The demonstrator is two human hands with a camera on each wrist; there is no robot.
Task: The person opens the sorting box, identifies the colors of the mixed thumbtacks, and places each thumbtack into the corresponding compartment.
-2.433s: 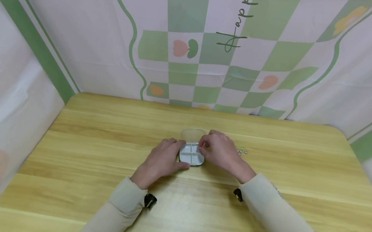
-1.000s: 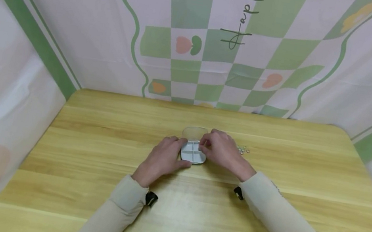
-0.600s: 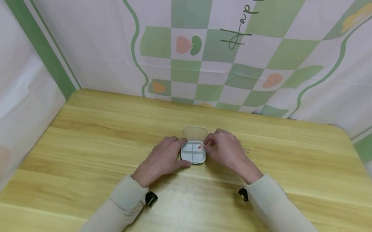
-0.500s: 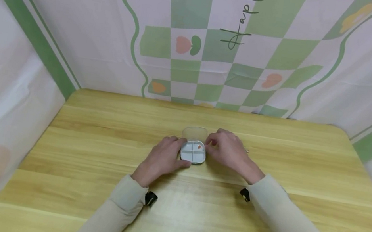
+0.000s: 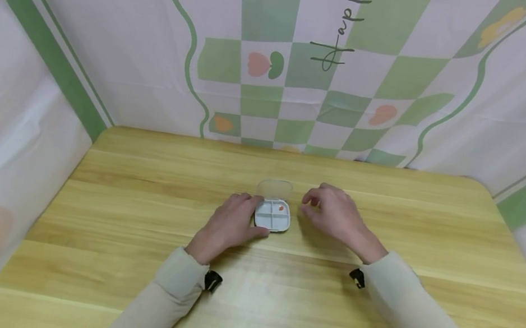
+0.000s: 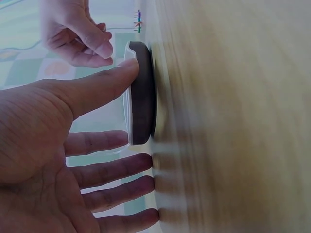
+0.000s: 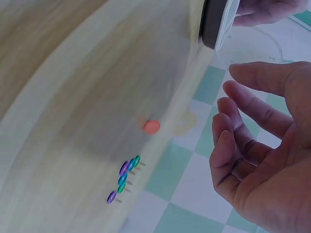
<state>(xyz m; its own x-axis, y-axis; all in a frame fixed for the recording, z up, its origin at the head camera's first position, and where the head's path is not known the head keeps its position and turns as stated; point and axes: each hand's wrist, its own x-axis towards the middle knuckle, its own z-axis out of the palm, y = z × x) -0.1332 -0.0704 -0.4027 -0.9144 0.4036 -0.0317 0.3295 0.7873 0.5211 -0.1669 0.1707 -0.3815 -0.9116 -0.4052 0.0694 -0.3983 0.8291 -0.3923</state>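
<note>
A small pill box (image 5: 264, 221) with a white divided inside and dark outer shell lies on the table, its clear lid (image 5: 274, 188) folded back. One orange-red thumbtack (image 5: 281, 209) sits in its far right compartment. My left hand (image 5: 230, 222) grips the box's left side, with the thumb at the near edge and the index finger at the far edge. My right hand (image 5: 334, 214) hovers just right of the box, fingers loosely bent and nothing between them. Beyond it, the right wrist view has a red thumbtack (image 7: 152, 126) and several purple, blue and green thumbtacks (image 7: 124, 168).
The wooden table (image 5: 148, 181) has rounded far corners. A printed cloth (image 5: 308, 68) with green checks hangs right behind the table's far edge, and more cloth flanks both sides. In the head view my right hand covers the loose thumbtacks.
My right hand let go of the orange-red thumbtack in the far right compartment and moved right, away from the box. My left hand kept its grip on the pill box.
</note>
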